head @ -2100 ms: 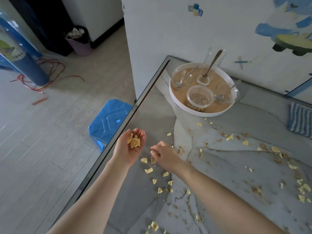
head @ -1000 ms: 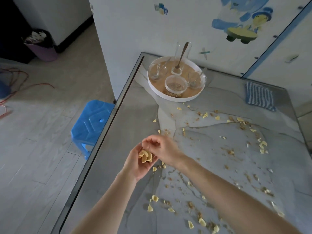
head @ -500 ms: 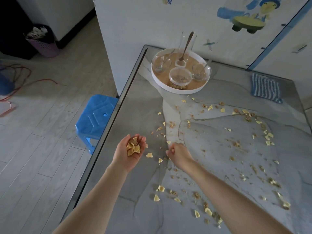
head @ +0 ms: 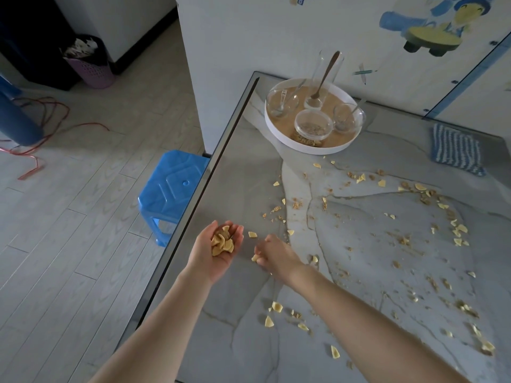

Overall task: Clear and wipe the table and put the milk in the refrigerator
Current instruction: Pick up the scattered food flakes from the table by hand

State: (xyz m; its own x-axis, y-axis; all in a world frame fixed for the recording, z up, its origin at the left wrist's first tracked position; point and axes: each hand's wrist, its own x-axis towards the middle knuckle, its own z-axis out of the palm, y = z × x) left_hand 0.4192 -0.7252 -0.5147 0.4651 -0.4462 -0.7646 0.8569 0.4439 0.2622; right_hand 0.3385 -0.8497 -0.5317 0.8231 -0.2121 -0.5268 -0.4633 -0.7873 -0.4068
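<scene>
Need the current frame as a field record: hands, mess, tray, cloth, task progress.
surface: grey marble-patterned table, flakes and crumbs scattered over it
left: left hand palm up, cupped under a pile of yellow flakes
right: right hand pinches one flake at the tabletop
tray: round white tray at the far edge, holding glass dishes and a tall glass
cloth: blue-and-white striped cloth far right, untouched
progress: flakes being gathered by hand; wiping not yet started
</scene>
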